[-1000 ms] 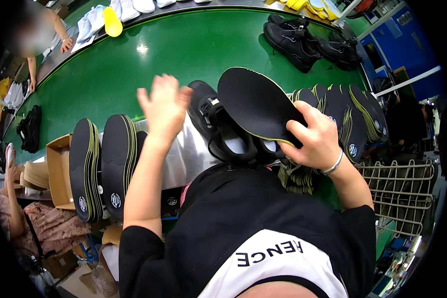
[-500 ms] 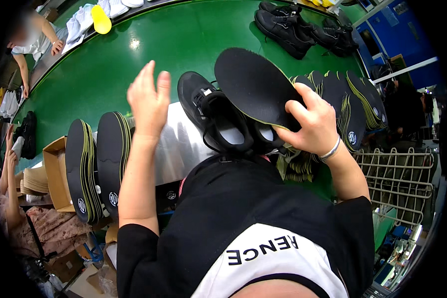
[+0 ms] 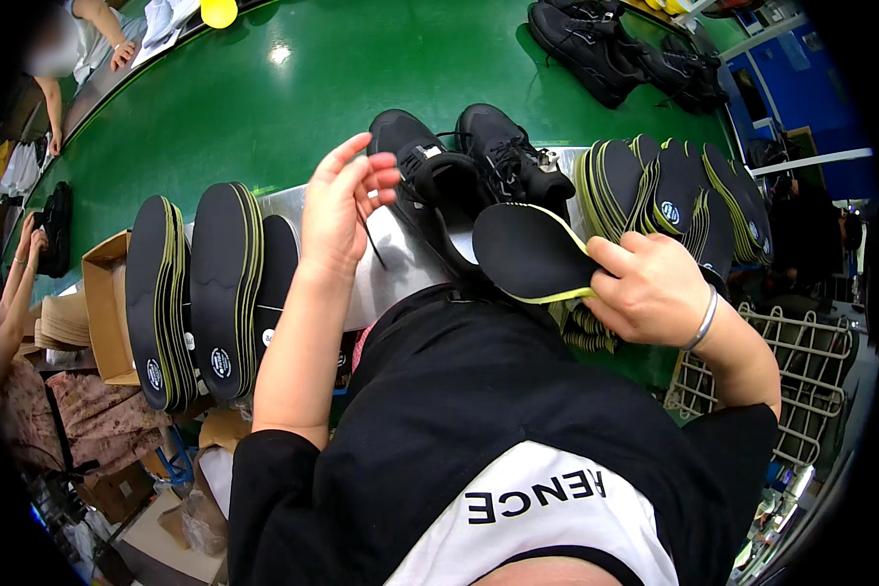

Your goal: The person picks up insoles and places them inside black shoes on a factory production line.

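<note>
My right hand grips a black insole with a yellow-green edge by one end. Its other end reaches over the opening of the left black shoe, low in front of my body. A second black shoe stands to the right of the first, toe pointing away. Fingers apart and slightly bent, my left hand is raised beside the left shoe's outer side. A dark lace hangs close to that hand; I cannot tell whether the fingers touch the lace or the shoe.
Stacks of black insoles stand at left and right, near an open cardboard box. More black shoes sit on the green surface beyond. A wire rack is at lower right. Other people work at far left.
My left hand has moved right, up to the left shoe. The right hand has brought the insole lower and nearer to me, uncovering the second shoe. The whole view has shifted somewhat.
</note>
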`<state>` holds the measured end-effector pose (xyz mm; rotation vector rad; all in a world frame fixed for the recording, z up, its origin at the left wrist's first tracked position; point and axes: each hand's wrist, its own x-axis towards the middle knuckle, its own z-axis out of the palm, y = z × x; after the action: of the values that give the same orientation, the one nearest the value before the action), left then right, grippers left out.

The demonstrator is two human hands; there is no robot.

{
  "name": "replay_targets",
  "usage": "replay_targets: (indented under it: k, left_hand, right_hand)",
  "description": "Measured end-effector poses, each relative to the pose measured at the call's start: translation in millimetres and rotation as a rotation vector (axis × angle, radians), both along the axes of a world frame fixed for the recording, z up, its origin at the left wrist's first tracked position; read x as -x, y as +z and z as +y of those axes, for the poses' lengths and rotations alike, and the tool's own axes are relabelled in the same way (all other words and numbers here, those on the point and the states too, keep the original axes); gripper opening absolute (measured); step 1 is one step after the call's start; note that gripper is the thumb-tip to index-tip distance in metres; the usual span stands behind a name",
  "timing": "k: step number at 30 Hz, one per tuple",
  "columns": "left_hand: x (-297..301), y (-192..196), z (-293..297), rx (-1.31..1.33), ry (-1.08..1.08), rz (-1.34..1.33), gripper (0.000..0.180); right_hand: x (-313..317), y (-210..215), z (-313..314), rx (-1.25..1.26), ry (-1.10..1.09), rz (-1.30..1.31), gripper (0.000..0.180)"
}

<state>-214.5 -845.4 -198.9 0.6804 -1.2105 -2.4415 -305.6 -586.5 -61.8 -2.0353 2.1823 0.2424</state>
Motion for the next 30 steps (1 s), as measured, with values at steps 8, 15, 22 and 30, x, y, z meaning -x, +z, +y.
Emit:
replay_targets:
  k: [8,15,22,30]
  left_hand:
    - [39,-34,39,1.307,-0.027,-0.217,0.028]
    - [59,-57,1,0.706,-0.148,-0.32,0.024]
    - [52,-42,-5,0.221,-0.218,-0.345,0.016]
    - [32,-46,-11,0.124,-0.128,-0.319,0.015]
  right_hand:
    - [1,-20,-38,-0.206,0.162,0.1,0.014]
    - [13,-64,-82,-0.247,-0.098,0.078,0.012]
    - [-10,-85,-96,-0.097,-0.224,0.028,0.014]
    - [-16,-119,-123,-0.063,-0.307,-0.02,0.016]
